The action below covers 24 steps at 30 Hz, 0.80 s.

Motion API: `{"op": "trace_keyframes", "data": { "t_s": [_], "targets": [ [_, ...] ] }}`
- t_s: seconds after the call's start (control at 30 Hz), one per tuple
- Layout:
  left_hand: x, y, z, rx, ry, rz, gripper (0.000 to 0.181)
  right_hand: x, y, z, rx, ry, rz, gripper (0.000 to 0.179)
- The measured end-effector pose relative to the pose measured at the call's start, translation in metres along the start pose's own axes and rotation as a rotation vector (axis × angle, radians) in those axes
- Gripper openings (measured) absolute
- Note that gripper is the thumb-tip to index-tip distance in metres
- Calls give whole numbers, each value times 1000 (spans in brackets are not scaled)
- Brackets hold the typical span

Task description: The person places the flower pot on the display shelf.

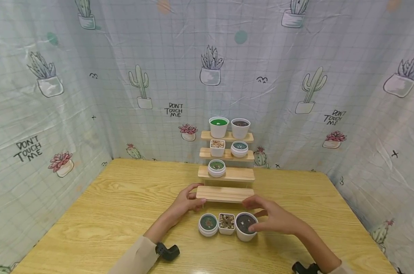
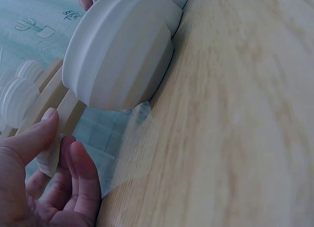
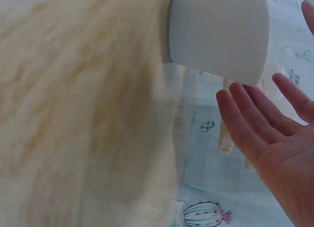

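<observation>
Grip status: left hand (image 1: 184,202) gripping the left end of the lowest rectangular pale-wood board (image 1: 224,193), thumb on the upper face, fingers curled below. Right hand (image 1: 275,217) spread with fingers extended, grasping nothing; thumb over the right rim of a tall, round white pot with dark fill (image 1: 246,226). Contact with the pot wall hard to confirm from the right wrist view; fingertips at least close beside it.

Pot location: on the yellowish wood-grain table (image 1: 135,186), upright, right end of a three-piece row. Next in order toward the left: square white pot with brown pebbles (image 1: 226,223), then low round white bowl with teal fill (image 1: 208,225).

Governing relation, as judged: tall pot immediately left of the right palm, between thumb and fingers, with vertical axis and opening upward. Directly behind the row, lowest board with long axis running left to right; right fingertips near its right end. Right hand clearly nearer to the tall pot; left hand nearest to the low bowl.

Above and behind: three further boards of the wooden tiered stand (image 1: 239,174), carrying five white pots and bowls, including a round bowl with green fill (image 1: 216,168) on the next board up.
</observation>
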State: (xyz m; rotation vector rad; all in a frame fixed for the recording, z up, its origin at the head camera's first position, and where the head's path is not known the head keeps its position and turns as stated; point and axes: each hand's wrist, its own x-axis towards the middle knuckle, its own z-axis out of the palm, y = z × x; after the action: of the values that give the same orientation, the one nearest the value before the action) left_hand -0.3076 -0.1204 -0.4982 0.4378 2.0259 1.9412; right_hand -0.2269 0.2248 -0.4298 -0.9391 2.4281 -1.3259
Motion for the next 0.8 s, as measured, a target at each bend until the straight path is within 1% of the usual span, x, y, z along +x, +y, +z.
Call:
{"op": "trace_keyframes", "data": {
  "t_s": [0.13,0.3,0.6,0.8],
  "targets": [
    [0,-2,0,-7,10,-8,75,-1,3,2,-13,-20,17,66],
    [0,-3,-1,-17,21,-7,74,0,5,4,-15,-36,17,68],
    [0,-3,-1,-38,6,-9,73,1,8,10,-11,-74,27,76],
    [2,-3,0,-26,-3,-5,74,0,10,12,-25,-93,46,78]
  ]
}}
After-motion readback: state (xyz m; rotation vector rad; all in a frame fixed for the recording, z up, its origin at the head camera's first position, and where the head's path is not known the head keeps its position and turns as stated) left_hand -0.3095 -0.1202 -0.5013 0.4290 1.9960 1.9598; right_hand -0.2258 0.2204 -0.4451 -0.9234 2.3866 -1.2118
